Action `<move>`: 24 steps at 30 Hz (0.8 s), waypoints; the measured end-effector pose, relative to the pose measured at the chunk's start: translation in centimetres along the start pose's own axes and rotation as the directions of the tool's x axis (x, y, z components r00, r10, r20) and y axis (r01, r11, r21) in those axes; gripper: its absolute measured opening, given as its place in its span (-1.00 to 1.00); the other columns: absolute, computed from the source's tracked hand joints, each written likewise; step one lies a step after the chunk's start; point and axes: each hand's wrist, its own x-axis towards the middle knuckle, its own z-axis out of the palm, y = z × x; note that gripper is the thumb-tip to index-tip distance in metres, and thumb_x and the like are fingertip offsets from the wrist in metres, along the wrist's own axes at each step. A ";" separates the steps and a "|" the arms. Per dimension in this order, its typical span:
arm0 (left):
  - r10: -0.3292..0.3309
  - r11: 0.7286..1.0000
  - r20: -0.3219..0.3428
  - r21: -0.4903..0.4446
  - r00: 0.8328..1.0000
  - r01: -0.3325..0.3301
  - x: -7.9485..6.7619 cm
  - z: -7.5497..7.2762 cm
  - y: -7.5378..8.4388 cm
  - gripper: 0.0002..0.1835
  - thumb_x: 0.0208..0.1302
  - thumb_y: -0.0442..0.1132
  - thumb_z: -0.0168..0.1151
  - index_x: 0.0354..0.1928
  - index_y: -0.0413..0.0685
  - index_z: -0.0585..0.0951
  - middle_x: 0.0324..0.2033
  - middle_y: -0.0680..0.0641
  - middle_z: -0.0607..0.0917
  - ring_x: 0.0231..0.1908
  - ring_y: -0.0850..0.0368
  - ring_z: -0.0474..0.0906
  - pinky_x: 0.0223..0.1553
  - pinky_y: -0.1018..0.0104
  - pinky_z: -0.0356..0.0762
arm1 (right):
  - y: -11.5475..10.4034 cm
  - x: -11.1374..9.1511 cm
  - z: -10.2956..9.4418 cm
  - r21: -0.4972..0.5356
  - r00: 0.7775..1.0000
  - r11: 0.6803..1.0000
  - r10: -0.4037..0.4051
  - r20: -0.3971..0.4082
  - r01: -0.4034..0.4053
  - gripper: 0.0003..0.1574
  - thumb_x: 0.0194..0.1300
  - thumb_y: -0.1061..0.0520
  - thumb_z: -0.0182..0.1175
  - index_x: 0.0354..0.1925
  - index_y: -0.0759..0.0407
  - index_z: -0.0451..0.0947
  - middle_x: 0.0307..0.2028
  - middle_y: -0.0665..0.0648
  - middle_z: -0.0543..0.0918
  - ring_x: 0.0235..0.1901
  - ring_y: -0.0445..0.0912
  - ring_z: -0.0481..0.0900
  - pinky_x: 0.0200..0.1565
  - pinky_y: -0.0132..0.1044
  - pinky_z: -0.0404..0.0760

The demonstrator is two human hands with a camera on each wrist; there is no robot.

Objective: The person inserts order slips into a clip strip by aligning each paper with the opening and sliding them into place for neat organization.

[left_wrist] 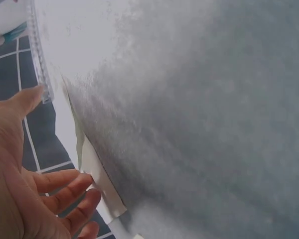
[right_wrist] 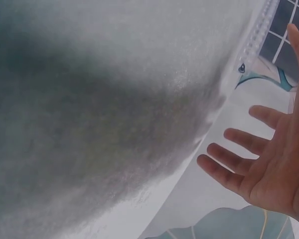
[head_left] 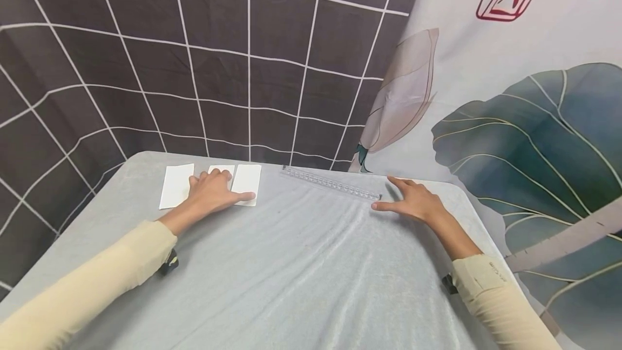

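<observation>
Three white rectangular cards or papers lie side by side at the back left of the table: a left one (head_left: 176,185), a middle one partly hidden by fingers, and a right one (head_left: 247,180). My left hand (head_left: 211,194) is spread over them in the head view, its thumb overlapping the right one. In the left wrist view its fingers are loosely bent beside a white piece (left_wrist: 97,174), gripping nothing. A long clear plastic bar (head_left: 330,183) with a ridged pattern slants across the table's back. By its right end is my right hand (head_left: 413,200), fingers spread and holding nothing.
A light grey cloth with soft wrinkles covers the table (head_left: 272,274). Behind it hangs a dark curtain (head_left: 282,91) with a white grid. To the right, a white cloth printed with large leaves (head_left: 525,139) hangs close to the table edge.
</observation>
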 end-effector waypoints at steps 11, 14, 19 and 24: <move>0.008 1.000 -0.024 0.009 1.000 -0.008 0.5 0.5 0.5 -0.10 0.27 0.48 0.43 0.03 -0.35 0.70 0.02 -0.40 0.74 0.08 -0.42 0.61 0.21 -0.43 0.51 | -0.5 0.2 0.1 -0.015 0.999 0.999 -0.038 -0.011 0.038 0.51 0.21 -0.81 0.26 0.77 0.04 0.27 0.63 0.52 0.40 0.53 0.54 0.48 0.26 0.71 0.64; 0.013 1.000 -0.021 0.017 1.000 -0.012 0.6 0.5 0.7 -0.08 0.28 0.48 0.42 0.06 -0.38 0.70 0.03 -0.41 0.74 0.09 -0.42 0.61 0.19 -0.40 0.52 | -0.7 0.2 0.2 -0.004 0.999 0.999 -0.052 -0.011 0.052 0.50 0.21 -0.79 0.29 0.75 0.07 0.29 0.62 0.51 0.43 0.54 0.52 0.49 0.27 0.69 0.65; 0.016 1.000 -0.018 0.023 1.000 -0.016 0.6 0.7 1.0 -0.05 0.28 0.47 0.45 0.10 -0.42 0.69 0.01 -0.40 0.75 0.08 -0.41 0.60 0.17 -0.35 0.52 | -1.0 0.3 0.3 0.029 0.997 0.997 -0.077 -0.004 0.077 0.49 0.21 -0.76 0.33 0.74 0.10 0.31 0.61 0.47 0.47 0.56 0.47 0.49 0.29 0.66 0.66; 0.011 1.000 -0.018 0.006 1.000 -0.011 0.8 0.9 1.3 -0.08 0.24 0.41 0.49 0.07 -0.44 0.69 -0.03 -0.40 0.75 0.05 -0.39 0.60 0.16 -0.31 0.52 | -1.0 0.5 0.4 0.069 0.996 0.994 -0.086 0.009 0.085 0.43 0.22 -0.69 0.40 0.72 0.11 0.35 0.60 0.47 0.49 0.54 0.48 0.51 0.29 0.62 0.68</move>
